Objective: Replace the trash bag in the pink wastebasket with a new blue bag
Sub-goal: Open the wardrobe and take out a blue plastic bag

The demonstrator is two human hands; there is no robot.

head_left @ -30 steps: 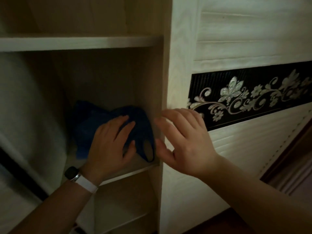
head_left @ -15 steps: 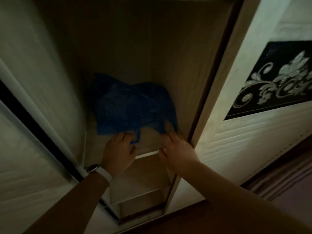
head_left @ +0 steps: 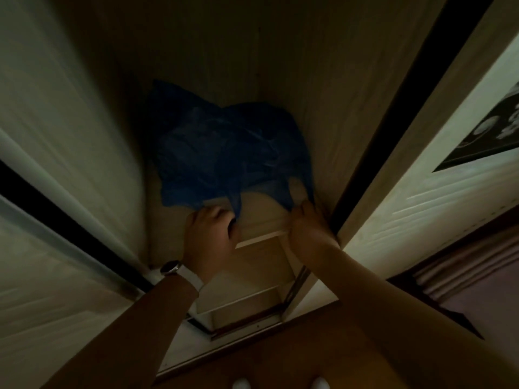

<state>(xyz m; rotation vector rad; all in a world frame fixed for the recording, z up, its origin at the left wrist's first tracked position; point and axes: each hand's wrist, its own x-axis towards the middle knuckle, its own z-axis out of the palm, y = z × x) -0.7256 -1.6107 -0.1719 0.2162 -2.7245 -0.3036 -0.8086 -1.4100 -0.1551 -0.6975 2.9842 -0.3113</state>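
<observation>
The blue bag (head_left: pixel 224 153) lies crumpled on the shelf (head_left: pixel 261 220) in the centre of the frame. The left hand (head_left: pixel 209 234) and right hand (head_left: pixel 309 228) each grip its near edge with curled fingers. It is better to pull both sides evenly and slowly, so that the thin plastic does not tear.

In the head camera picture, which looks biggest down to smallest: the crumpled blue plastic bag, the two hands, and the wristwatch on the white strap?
Largest: crumpled blue plastic bag, by far.
Next: left hand and right hand, which look alike, so not ranked.
Smallest: wristwatch on the white strap.
</observation>
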